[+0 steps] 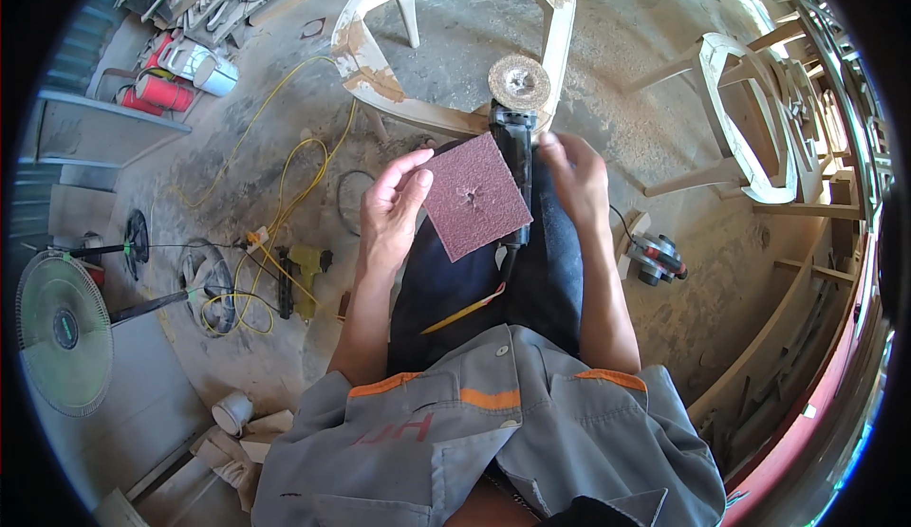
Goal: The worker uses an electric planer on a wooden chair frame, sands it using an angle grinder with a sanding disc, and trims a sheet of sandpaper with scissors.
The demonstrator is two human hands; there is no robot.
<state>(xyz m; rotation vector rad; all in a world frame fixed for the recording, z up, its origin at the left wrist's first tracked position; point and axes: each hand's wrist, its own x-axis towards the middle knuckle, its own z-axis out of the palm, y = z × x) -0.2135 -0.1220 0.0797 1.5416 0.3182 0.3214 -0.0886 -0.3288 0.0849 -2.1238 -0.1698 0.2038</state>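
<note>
My left hand [394, 200] pinches the edge of a square sheet of reddish sandpaper [465, 219], which has a small torn hole in its middle. Partly behind the sheet, a black angle grinder [513, 143] lies along my lap. Its worn, tan round disc [519, 81] faces up at the far end. Beside the grinder's head is my right hand [577, 174], its fingers curled in and slightly blurred; whatever they may hold is hidden. A pale wooden frame with legs [560, 29] stands just beyond the disc, patched with brown filler.
Left on the floor lie a yellow hose [285, 195], a nail gun [306, 280] and a fan [65, 328]. A corded power tool [657, 259] sits right of my legs. Another wooden frame [707, 100] stands at right. Red and white containers [166, 92] are at far left.
</note>
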